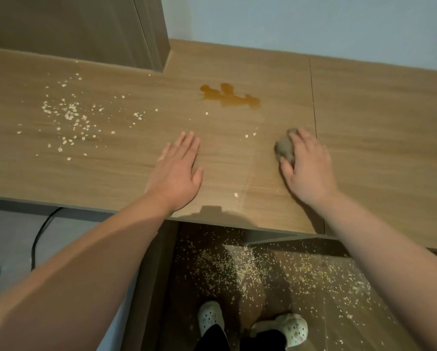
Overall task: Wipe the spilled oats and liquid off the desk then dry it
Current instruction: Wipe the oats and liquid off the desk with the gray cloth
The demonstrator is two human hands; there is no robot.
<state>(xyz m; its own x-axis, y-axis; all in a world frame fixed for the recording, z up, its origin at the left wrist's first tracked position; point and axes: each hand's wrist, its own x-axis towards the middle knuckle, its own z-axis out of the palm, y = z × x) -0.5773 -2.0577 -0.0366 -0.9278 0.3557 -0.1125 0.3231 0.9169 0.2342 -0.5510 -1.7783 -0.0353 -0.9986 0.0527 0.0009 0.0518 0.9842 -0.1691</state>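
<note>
Pale oat flakes (68,115) lie scattered over the left part of the wooden desk (377,117), with a few stray flakes near its middle. An amber puddle of liquid (229,96) sits toward the back centre. My left hand (179,168) rests flat on the desk with straight fingers, in front of the puddle. My right hand (306,163) grips a bunched grey cloth (284,146) pressed on the desk, to the right of the puddle. A damp streak runs from the cloth toward the front edge.
A tall wooden cabinet side (126,29) stands at the back left. Many oats (258,269) cover the floor below the desk's front edge, around my feet in white clogs (210,317). A black cable (39,239) hangs at the left.
</note>
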